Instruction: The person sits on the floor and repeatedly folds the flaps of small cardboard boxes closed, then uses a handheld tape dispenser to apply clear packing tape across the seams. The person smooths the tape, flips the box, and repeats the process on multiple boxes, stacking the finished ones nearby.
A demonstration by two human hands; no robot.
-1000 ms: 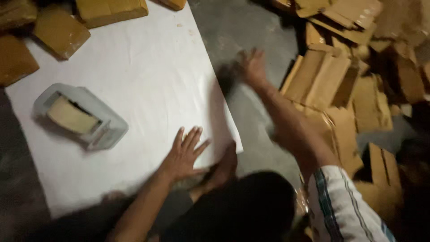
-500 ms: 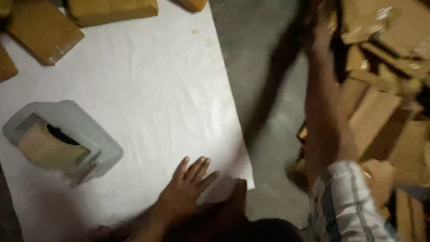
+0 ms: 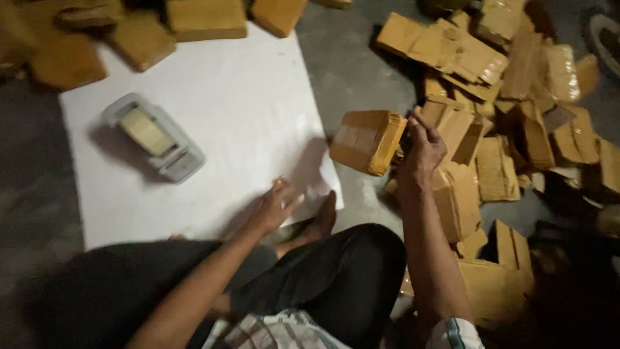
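Observation:
My right hand point(image 3: 423, 150) grips a tan tape-wrapped rectangular package point(image 3: 367, 141) and holds it in the air just right of the white sheet point(image 3: 226, 110). My left hand point(image 3: 274, 208) rests flat on the near edge of that sheet, fingers spread. A grey tape dispenser with a tan roll point(image 3: 154, 137) lies on the sheet's left part. I sit on the floor with my dark-trousered knee point(image 3: 349, 271) and a bare foot point(image 3: 320, 223) at the sheet's near corner.
A big heap of tan wrapped packages point(image 3: 510, 116) lies on the grey floor to my right. More packages point(image 3: 194, 16) line the far edge of the sheet, and others point(image 3: 64, 61) sit at its far left corner.
My right hand reached into the heap on the right, took hold of a package and brought it back toward the sheet. The left hand stayed on the sheet.

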